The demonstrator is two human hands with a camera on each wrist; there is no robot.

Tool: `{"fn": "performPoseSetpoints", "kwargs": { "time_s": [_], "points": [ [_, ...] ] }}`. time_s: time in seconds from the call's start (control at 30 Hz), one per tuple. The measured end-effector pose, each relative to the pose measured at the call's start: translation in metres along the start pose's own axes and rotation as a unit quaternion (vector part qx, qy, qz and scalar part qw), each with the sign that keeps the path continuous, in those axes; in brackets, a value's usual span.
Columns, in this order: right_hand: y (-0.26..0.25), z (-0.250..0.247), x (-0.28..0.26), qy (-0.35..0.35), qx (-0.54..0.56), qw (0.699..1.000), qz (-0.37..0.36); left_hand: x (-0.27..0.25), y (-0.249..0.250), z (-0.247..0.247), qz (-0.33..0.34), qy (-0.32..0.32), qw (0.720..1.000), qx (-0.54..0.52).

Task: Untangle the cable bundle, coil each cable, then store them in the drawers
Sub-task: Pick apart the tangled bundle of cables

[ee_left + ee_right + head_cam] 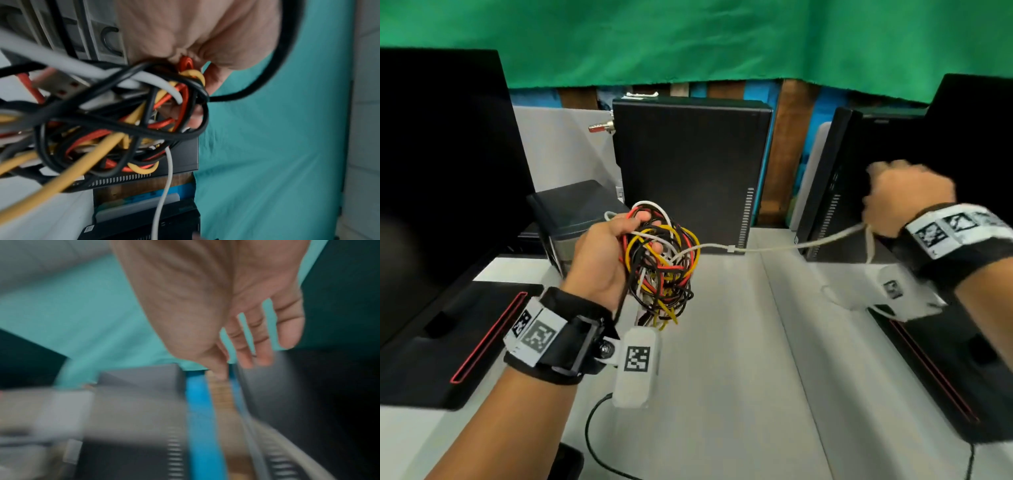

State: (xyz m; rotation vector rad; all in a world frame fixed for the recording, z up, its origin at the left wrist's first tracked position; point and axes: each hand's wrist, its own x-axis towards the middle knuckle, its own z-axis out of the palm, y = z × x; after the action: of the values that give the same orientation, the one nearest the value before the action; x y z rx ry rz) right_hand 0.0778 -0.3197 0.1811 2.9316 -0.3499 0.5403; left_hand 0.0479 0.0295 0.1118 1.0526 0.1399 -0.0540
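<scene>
My left hand [613, 250] grips a tangled bundle of red, yellow, black and white cables [664, 263] above the white desk. In the left wrist view the fingers [195, 116] curl through the bundle's [127, 123] loops. One white cable [774, 248] runs taut from the bundle to my right hand [876, 195], which is raised at the right and blurred. That cable meets the hand at its thumb side, then hangs in a loop below the wrist. In the right wrist view the thumb meets the index finger of the right hand [236, 368], the other fingers are straight, and the white cable [298, 456] is a blur.
A black computer case [688, 164] stands at the back centre, with a small drawer unit [575, 212] to its left. Black monitors flank the desk [739, 359] at left [441, 171] and right [969, 154]. A loose black cable [592, 435] lies near the front edge.
</scene>
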Motion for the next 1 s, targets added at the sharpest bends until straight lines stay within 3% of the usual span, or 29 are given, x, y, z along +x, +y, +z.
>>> {"fn": "performPoseSetpoints", "kwargs": {
  "time_s": [0.03,0.1,0.17,0.23,0.3,0.47,0.53,0.6,0.7,0.73,0.83,0.93,1.0],
  "points": [
    [-0.019,0.004,-0.011,0.012,0.065,0.995,-0.068,-0.001,-0.003,0.004,0.009,0.003,1.000,0.013],
    [-0.065,0.006,-0.045,0.035,0.220,0.954,-0.199,-0.005,-0.006,0.010,0.014,0.005,1.000,0.025],
    [-0.107,0.008,-0.081,-0.013,0.326,0.904,-0.276,-0.008,-0.008,0.013,0.010,0.003,1.000,0.018],
    [-0.132,0.013,-0.101,-0.085,0.344,0.892,-0.282,-0.011,-0.009,0.014,0.010,0.001,1.000,0.009],
    [-0.141,0.020,-0.101,-0.115,0.334,0.900,-0.256,-0.013,-0.009,0.014,0.019,-0.003,1.000,-0.002],
    [-0.132,0.016,-0.084,-0.086,0.396,0.861,-0.308,-0.012,-0.010,0.014,0.060,-0.002,0.998,-0.004],
    [-0.123,0.004,-0.071,-0.053,0.436,0.849,-0.293,-0.016,-0.015,0.021,0.120,-0.022,0.991,0.046],
    [-0.110,-0.013,-0.055,0.022,0.529,0.821,-0.214,-0.019,-0.024,0.026,0.157,-0.031,0.979,0.128],
    [-0.084,-0.041,-0.035,0.080,0.659,0.745,-0.060,-0.011,-0.032,0.020,0.145,0.003,0.980,0.139],
    [-0.076,-0.045,-0.030,0.075,0.670,0.738,-0.044,-0.007,-0.030,0.016,0.124,0.022,0.987,0.098],
    [-0.057,-0.028,-0.013,0.051,0.601,0.797,-0.030,0.000,-0.019,0.006,0.053,0.034,0.997,-0.053],
    [-0.046,0.007,-0.002,-0.011,0.405,0.914,0.023,0.000,-0.011,0.001,0.019,-0.050,0.991,-0.125],
    [-0.052,0.022,-0.015,-0.054,0.290,0.955,0.028,-0.004,-0.010,0.003,0.004,-0.105,0.982,-0.158]
  ]
}}
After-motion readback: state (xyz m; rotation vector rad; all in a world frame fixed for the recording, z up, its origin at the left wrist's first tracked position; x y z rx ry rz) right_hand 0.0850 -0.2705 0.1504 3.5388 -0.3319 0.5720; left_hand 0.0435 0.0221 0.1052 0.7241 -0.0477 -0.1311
